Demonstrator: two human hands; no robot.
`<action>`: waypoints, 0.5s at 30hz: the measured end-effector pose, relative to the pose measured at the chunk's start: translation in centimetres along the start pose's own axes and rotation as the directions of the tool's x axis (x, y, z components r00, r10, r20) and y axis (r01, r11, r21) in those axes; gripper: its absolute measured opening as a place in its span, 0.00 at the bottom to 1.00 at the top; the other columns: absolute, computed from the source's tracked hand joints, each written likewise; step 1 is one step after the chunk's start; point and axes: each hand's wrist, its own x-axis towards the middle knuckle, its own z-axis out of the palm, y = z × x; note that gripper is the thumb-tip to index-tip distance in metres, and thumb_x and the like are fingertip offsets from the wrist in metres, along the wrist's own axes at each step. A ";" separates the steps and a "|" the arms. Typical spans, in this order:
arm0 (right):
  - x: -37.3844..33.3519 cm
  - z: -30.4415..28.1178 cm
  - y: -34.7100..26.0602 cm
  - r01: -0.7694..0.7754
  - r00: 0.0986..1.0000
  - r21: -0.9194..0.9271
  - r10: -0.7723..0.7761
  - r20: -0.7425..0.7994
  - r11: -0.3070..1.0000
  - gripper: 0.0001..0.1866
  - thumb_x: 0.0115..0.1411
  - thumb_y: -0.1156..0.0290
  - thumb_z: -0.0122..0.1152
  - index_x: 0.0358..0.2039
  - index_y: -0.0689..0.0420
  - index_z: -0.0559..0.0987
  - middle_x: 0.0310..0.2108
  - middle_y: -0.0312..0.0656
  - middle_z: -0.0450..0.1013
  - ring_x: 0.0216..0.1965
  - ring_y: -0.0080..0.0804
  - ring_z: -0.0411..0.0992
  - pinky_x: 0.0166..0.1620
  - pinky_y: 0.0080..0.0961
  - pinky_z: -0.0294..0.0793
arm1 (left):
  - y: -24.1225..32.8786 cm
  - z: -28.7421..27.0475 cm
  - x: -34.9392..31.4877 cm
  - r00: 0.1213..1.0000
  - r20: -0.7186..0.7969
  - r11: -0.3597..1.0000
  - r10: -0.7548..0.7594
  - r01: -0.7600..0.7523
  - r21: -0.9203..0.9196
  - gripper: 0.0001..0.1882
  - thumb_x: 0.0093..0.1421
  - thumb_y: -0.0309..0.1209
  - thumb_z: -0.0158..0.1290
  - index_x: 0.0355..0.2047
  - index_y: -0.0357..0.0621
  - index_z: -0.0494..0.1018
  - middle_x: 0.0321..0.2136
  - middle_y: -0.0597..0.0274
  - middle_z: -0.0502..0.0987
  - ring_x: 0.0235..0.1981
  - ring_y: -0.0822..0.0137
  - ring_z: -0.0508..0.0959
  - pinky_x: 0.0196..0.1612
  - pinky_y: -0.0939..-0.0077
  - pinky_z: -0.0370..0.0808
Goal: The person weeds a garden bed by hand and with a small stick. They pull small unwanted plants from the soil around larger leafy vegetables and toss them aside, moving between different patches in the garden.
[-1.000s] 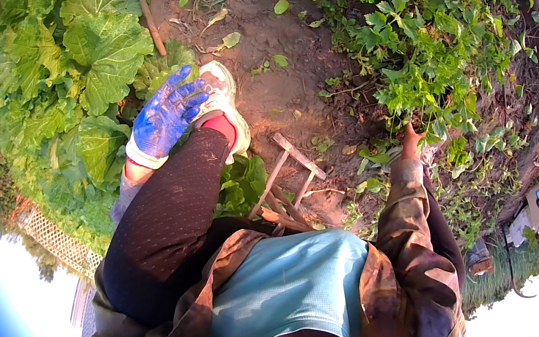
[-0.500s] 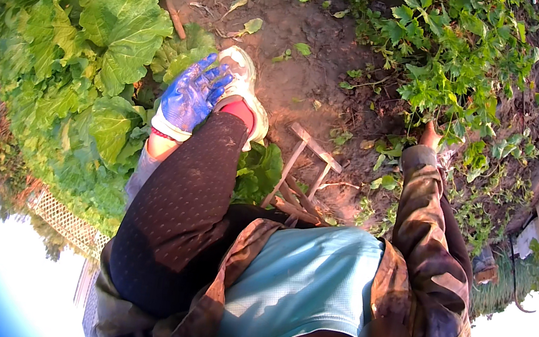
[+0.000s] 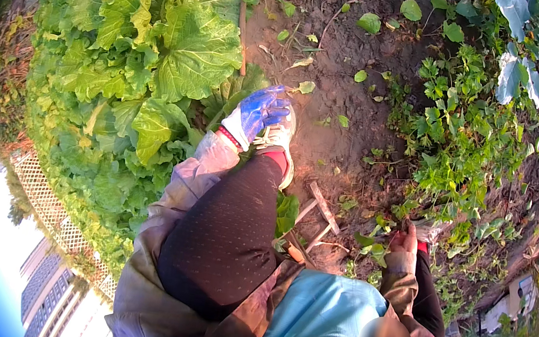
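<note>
Left of the wooden frame, and a little ahead of it, is the left hand in a blue glove with a white cuff, a red band at the wrist. Its fingers are loosely spread and slightly bent, with nothing visible in them; they lie over the left shoe, though I cannot tell whether glove and shoe touch. The bare right hand is to the right of the frame, about level with it, just beside the right shoe and at the near edge of the celery-like plants. Its fingers point away from the body, partly bent, but they are too small and shadowed to tell whether they close on a stem. The celery-like plants spread to the right of the frame and ahead of it, with broad grey-green leaves farther out. Large-leaved greens fill the ground well to the left of the frame, a thin stick along their edge. Bare soil runs ahead of the frame, dotted with loose leaves
</note>
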 end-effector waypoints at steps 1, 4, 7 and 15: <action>-1.6 1.5 1.6 0.021 1.000 -0.002 -0.021 0.003 1.000 0.17 0.64 0.62 0.51 0.49 0.55 0.73 0.42 0.37 0.76 0.37 0.28 0.74 0.32 0.22 0.76 | 0.0 -0.9 0.5 0.999 0.026 0.999 0.043 -0.042 -0.020 0.24 0.65 0.35 0.46 0.60 0.41 0.60 0.49 0.52 0.72 0.47 0.60 0.75 0.47 0.70 0.74; -4.3 2.6 2.9 -0.032 0.932 -0.158 0.087 0.352 0.987 0.16 0.61 0.62 0.55 0.48 0.53 0.74 0.45 0.36 0.75 0.39 0.30 0.74 0.37 0.30 0.76 | -0.7 -1.9 3.6 0.979 -0.016 0.876 0.203 -0.174 0.449 0.23 0.62 0.33 0.50 0.58 0.45 0.64 0.45 0.57 0.76 0.46 0.62 0.76 0.45 0.70 0.75; -11.3 10.6 5.1 0.188 0.891 -0.262 -0.052 0.452 0.947 0.17 0.56 0.66 0.60 0.46 0.52 0.73 0.45 0.35 0.73 0.43 0.32 0.73 0.37 0.32 0.76 | -0.8 -3.1 6.1 0.933 -0.019 0.403 0.360 -0.137 0.905 0.23 0.59 0.33 0.51 0.56 0.48 0.66 0.41 0.54 0.78 0.43 0.57 0.78 0.45 0.66 0.74; -8.2 24.0 9.3 0.377 0.814 -0.528 0.000 0.581 0.761 0.16 0.54 0.76 0.60 0.43 0.58 0.69 0.40 0.39 0.73 0.40 0.29 0.72 0.44 0.26 0.73 | 6.9 -0.3 10.5 0.890 0.030 -0.251 0.454 0.095 0.963 0.21 0.59 0.43 0.47 0.50 0.49 0.71 0.41 0.47 0.77 0.41 0.47 0.76 0.46 0.58 0.73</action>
